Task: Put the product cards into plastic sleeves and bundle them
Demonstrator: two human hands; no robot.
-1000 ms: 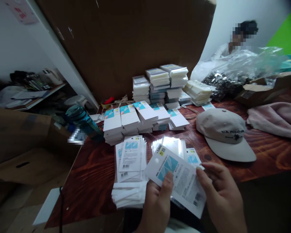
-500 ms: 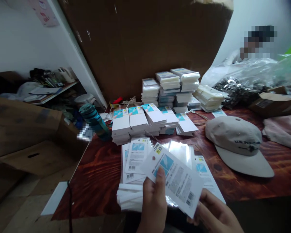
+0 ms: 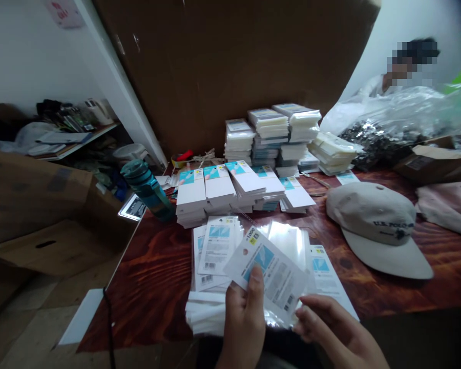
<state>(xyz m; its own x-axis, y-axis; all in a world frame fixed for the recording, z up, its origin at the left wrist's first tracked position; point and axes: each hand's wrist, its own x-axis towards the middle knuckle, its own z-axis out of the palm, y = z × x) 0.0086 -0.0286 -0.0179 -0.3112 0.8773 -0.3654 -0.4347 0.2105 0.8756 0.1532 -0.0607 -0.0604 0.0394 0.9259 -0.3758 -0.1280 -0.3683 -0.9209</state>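
the glossy clear plastic film (image 3: 279,319) under the card's lower end could crease or snag if the fingers push at it unevenly. the white rectangular card with a blue picture panel and small print (image 3: 278,287) might bend if the thumb presses hard on its middle while its far end is pushed. it could also twist, since one thumb seems to bear most of the hold, and a slip might drop it onto the loose pile of white printed cards (image 3: 217,248) just beside it.

the card is tilted above the near edge of the reddish-brown wood-grain desk (image 3: 149,292), between the two hands. the left hand (image 3: 246,307) grips it, thumb flat on the printed face, fingers underneath. the right hand (image 3: 326,325) is half curled at the lower right corner, thumb and forefinger tips close together; whether they pinch film, card or nothing, i cannot tell.
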